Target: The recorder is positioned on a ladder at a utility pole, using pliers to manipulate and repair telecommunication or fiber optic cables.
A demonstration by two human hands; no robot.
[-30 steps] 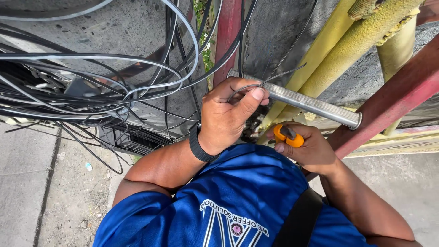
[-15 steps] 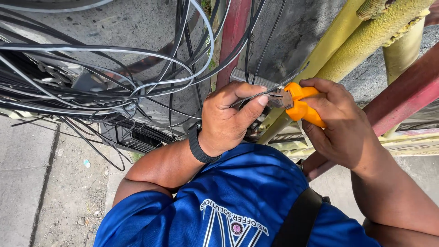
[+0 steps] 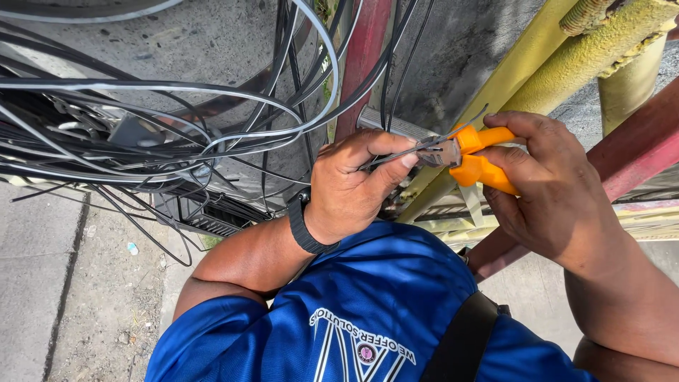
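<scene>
Now my left hand (image 3: pixel 350 187) pinches the thin cable (image 3: pixel 396 154) while my right hand (image 3: pixel 548 187) squeezes the orange pliers (image 3: pixel 470 157) on it; I judge the cut needs steady pressure.

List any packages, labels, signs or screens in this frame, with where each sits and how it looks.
No packages, signs or screens.
Shirt print: on the blue shirt at bottom centre, below the left hand; white angular stripes, curved white lettering and a small round badge.
The pliers in the right hand show no label.
</scene>
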